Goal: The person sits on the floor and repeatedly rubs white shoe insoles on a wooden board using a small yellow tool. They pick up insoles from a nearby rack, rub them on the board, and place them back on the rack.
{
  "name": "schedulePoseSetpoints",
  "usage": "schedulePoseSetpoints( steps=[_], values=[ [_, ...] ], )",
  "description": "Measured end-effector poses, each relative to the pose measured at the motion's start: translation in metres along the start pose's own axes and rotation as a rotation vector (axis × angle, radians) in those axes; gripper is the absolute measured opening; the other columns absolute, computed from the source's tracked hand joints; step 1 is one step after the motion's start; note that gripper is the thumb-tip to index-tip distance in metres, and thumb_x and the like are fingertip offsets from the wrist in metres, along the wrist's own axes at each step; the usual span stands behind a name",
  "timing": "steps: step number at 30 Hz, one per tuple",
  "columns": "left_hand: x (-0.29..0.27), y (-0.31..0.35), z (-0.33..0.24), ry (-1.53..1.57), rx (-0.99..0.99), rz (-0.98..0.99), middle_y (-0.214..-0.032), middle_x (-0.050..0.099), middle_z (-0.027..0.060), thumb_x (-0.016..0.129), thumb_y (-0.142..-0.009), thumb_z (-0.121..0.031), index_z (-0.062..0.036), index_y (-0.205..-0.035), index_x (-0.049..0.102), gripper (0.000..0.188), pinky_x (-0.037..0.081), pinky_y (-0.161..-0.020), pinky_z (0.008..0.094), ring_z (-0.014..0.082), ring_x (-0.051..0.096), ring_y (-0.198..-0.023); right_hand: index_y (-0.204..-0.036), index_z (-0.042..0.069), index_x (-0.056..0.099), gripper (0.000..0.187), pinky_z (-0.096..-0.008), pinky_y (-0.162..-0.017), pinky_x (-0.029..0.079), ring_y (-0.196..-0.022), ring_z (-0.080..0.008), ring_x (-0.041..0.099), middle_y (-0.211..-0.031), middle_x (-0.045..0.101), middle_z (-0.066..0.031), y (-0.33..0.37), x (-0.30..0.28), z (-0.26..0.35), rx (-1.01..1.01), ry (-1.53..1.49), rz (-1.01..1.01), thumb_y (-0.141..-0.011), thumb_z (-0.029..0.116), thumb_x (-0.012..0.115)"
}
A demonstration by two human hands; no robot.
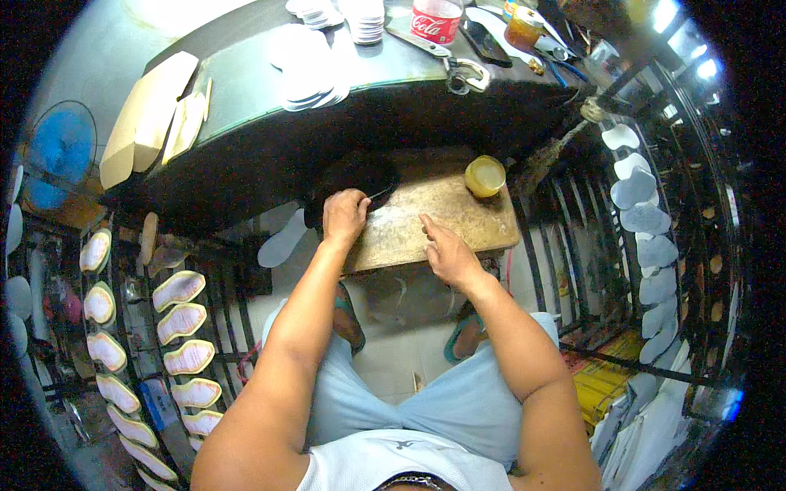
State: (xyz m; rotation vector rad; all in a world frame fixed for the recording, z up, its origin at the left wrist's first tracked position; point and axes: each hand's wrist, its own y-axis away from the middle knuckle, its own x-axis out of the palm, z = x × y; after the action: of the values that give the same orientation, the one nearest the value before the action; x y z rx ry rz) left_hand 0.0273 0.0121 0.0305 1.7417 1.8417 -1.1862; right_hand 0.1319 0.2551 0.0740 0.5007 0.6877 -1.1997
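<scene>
My left hand (345, 215) is at the left edge of a low wooden board (409, 225), its fingers closed at a dark patch under the bench. A thin, dark, shiny edge (381, 195) sticks out beside its fingertips; what they grip is too dark to name. Over the right half of the board, my right hand (448, 252) has its index finger stretched out and nothing visible in it. A round yellow tub (485, 176) with pale contents stands at the board's far right corner. One grey insole (282, 237) lies left of my left hand, low down.
Ahead, a dark-fronted bench (246, 98) carries stacked white insoles (307, 69), a red-labelled bottle (435, 20), a phone (486, 43) and an amber jar (524, 30). Racks of printed insoles (188, 357) stand at left, grey insoles (647, 218) at right. Yellow packages (607, 385) lie low right.
</scene>
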Motion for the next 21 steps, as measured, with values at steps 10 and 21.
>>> schedulePoseSetpoints(
  steps=[10, 21],
  values=[
    [-0.030, 0.023, -0.062, 1.738, -0.780, -0.111, -0.112, 0.064, 0.0131, 0.051, -0.101, -0.024, -0.0013, -0.114, 0.057, 0.027, 0.051, -0.098, 0.0441, 0.0276, 0.061, -0.110, -0.160, 0.005, 0.001, 0.116, -0.0384, -0.116, 0.030, -0.141, -0.0269, 0.037, -0.152, 0.041, -0.0211, -0.032, 0.015, 0.010, 0.103, -0.807, -0.139, -0.079, 0.016, 0.083],
    [-0.059, 0.038, 0.002, 0.519, -0.539, 0.455, -0.082, 0.066, 0.0036, 0.079, -0.076, -0.007, -0.0017, -0.106, 0.070, 0.032, 0.051, -0.069, 0.0260, 0.0122, 0.063, -0.075, -0.150, 0.010, 0.045, 0.079, -0.0271, -0.071, 0.049, -0.078, -0.0133, 0.059, -0.084, 0.062, -0.0015, 0.007, -0.005, -0.031, 0.412, -0.440, 0.395, -0.074, 0.009, 0.067]
  ],
)
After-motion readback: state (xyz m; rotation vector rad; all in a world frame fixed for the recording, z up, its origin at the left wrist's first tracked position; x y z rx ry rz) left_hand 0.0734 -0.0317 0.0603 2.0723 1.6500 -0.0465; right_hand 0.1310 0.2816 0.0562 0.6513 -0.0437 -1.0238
